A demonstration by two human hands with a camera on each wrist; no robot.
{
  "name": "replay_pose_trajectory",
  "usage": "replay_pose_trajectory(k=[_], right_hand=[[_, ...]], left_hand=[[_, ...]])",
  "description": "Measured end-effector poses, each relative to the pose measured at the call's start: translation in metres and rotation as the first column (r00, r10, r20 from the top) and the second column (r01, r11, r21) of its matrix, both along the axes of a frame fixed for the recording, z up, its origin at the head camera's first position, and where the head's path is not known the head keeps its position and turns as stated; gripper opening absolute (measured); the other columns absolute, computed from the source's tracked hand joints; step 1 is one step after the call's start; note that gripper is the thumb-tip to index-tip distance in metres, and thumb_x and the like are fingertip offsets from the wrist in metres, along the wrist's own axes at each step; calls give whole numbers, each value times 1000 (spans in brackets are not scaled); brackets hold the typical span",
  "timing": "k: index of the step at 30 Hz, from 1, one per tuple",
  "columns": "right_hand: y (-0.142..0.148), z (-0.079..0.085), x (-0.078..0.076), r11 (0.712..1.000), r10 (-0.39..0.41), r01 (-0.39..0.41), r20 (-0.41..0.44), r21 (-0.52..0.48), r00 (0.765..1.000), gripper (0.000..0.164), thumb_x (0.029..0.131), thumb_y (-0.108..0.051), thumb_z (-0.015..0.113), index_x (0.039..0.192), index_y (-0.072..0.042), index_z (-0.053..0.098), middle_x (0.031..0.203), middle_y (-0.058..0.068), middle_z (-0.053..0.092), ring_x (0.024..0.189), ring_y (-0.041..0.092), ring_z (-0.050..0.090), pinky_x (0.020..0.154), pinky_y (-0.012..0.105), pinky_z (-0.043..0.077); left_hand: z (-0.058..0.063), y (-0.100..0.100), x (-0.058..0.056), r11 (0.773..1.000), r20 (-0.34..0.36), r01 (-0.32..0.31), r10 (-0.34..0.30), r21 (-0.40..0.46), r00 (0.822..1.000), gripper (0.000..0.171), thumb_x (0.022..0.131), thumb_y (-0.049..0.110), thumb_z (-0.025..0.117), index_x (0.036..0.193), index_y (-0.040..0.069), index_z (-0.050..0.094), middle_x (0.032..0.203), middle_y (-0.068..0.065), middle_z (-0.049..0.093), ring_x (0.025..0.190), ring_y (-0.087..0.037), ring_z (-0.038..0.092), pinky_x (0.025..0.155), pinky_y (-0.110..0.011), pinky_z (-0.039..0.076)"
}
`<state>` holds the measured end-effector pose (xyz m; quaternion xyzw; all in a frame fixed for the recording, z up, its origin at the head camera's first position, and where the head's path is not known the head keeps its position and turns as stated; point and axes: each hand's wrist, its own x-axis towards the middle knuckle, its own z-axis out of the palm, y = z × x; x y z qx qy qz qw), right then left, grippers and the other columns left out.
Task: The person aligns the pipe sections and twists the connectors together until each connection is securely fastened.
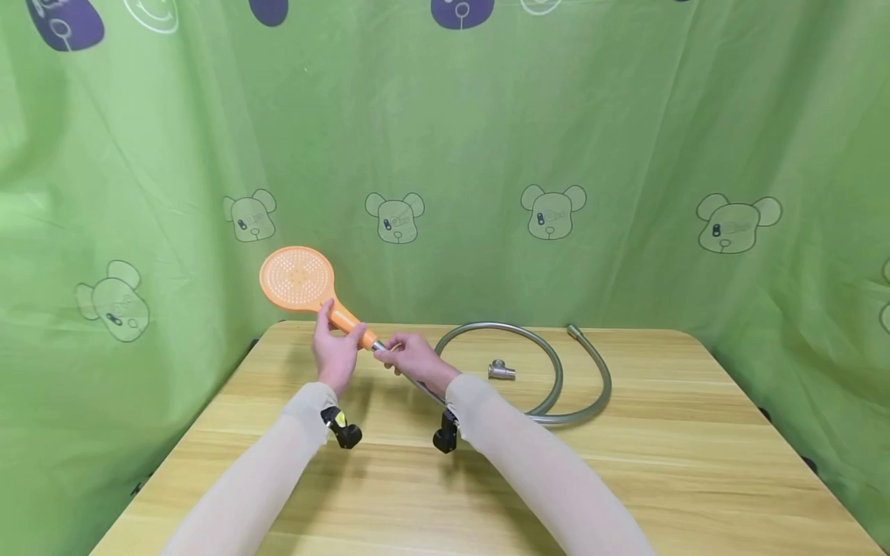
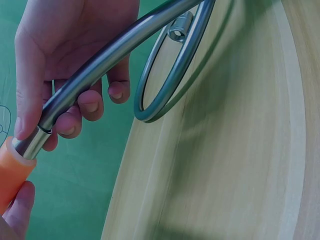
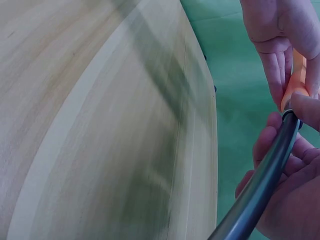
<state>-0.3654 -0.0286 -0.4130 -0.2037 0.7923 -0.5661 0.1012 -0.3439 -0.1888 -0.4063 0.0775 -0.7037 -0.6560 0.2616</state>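
Observation:
An orange shower head (image 1: 297, 279) is held up above the far left of the table, its perforated face turned toward the head camera. My left hand (image 1: 335, 357) grips its orange handle (image 1: 351, 323). At the handle's lower end, my right hand (image 1: 415, 360) pinches the metal end fitting (image 2: 34, 143) of a grey shower hose (image 2: 107, 62). In the left wrist view the fitting meets the handle's end; how far it is screwed in cannot be told. From there the hose passes under the right forearm and loops on the table, its other end (image 1: 574, 332) lying free at the back.
A small metal valve fitting (image 1: 501, 371) lies on the wooden table (image 1: 660, 432) inside the hose loop. A green curtain (image 1: 473, 139) printed with bear faces hangs behind and at both sides. Small black cameras (image 1: 446, 432) sit on both wrists.

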Motion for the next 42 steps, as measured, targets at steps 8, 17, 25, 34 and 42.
replay_pose_trajectory(k=[8,17,25,34,42], right_hand=[[-1,-3,0,997,0,2,-38,73,999,20,92,-25,74,95,-7,66,79,5,69,65,16,57,57,24,46],[-1,-4,1,994,23,-17,-51,105,998,20,92,-26,73,91,-8,66,78,3,67,66,18,57,57,24,45],[-2,-8,-1,987,27,-16,-69,158,997,21,92,-30,73,92,-10,67,78,1,63,64,12,54,56,23,46],[-4,-12,0,983,36,-24,-63,183,997,21,91,-29,74,92,-9,68,76,0,63,64,11,53,54,22,44],[-5,-13,1,978,38,-22,-73,207,997,22,91,-29,73,95,-8,69,78,0,64,67,11,54,57,22,44]], left_hand=[[-2,-2,0,1000,20,17,-18,13,1000,83,87,5,76,156,25,34,130,-16,49,84,-20,59,74,-27,62],[-5,-5,1,999,42,34,-35,20,999,82,88,4,74,157,25,33,132,-16,47,89,-20,58,76,-27,62],[-8,-7,3,1000,90,29,-28,-4,996,84,89,9,75,158,27,31,132,-15,49,92,-22,58,77,-30,62],[-14,-10,3,1000,119,20,-18,-21,993,84,88,7,75,158,23,31,125,-18,51,96,-24,57,77,-33,62],[-19,-14,1,999,130,19,-15,-34,991,84,87,8,75,158,21,31,125,-18,53,95,-24,58,72,-29,61]])
